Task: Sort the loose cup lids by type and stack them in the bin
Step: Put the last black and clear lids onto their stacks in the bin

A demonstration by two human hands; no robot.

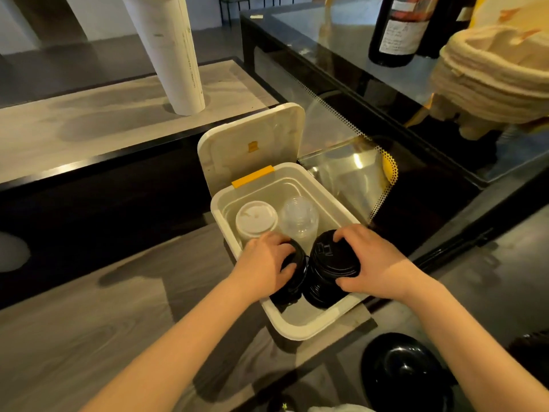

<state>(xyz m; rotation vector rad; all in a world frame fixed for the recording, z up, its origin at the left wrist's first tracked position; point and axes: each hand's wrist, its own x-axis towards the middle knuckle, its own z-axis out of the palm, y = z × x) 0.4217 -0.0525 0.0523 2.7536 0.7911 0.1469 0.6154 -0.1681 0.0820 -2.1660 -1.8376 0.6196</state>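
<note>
Seen from the head camera, a white bin [297, 325] sits on a grey wood-grain counter [89, 307], its hinged cover [252, 138] standing open at the far end above a yellow latch [252, 176]. Four piles stand inside the bin: a white lid stack [256, 221] at the far left, a clear lid stack [298, 218] just beside it, and at the near end two dark piles side by side. The left hand [264, 263] curls over the left black lid stack [292, 275], fingers wrapped on top and thumb against its side. The right hand [371, 263] grips the right black lid stack [329, 269], fingers bent over the far edge and thumb pressed on the near side. The two black piles seem to touch, though the hands hide the join. A tall column of white paper cups [169, 55] stands on the ledge beyond, a dark bottle [398, 31] on the glass case to the right, and a black domed lid [404, 370] lies near the right forearm.
</note>
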